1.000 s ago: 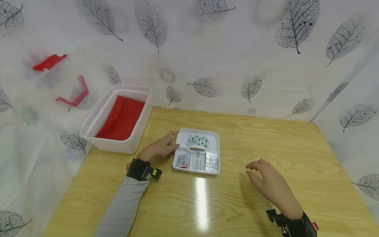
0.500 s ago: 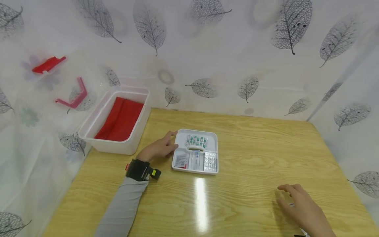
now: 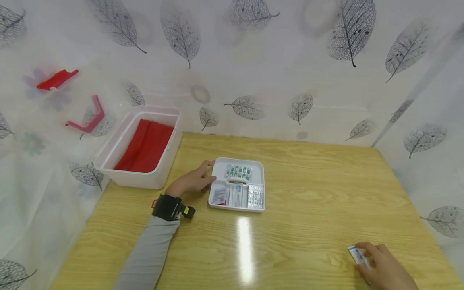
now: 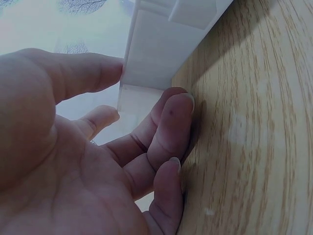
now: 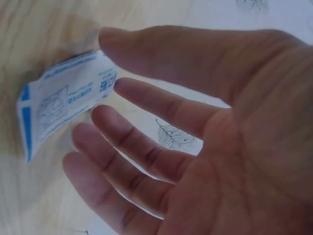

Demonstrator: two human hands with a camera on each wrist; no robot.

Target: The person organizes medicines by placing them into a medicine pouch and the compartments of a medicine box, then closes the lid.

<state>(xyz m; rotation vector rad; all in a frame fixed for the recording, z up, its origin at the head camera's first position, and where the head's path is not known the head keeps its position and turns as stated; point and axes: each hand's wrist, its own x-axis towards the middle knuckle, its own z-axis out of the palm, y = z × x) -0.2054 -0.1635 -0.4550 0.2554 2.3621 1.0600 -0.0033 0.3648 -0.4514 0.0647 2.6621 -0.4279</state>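
My right hand [image 3: 386,268], low at the right in the head view, pinches a small adhesive bandage packet [image 5: 73,95] by one end, between thumb and index finger. The packet is white with blue print and blue ends; the other fingers extend loosely beside it. My left hand [image 3: 192,179] touches the left side of a white compartment tray [image 3: 257,171], its thumb [image 4: 98,73] against the rim and the lower fingers bent near the tabletop. Inside the tray lie a green-and-white capsule blister pack [image 3: 238,172], a silvery blister pack [image 3: 255,196], and flat packets [image 3: 219,196].
Left of the tray stands a white plastic bin [image 3: 163,169] with folded red cloth [image 3: 145,147] in it. A pink bracket-shaped piece [image 3: 90,120] and a red piece [image 3: 58,79] show against the leaf-print curtain [image 3: 246,60]. The wooden table [image 3: 308,217] has a bright reflection.
My right hand has moved right and toward the near edge, and now the packet sticks out of its fingers. The left hand stays at the tray; the head view has shifted slightly.
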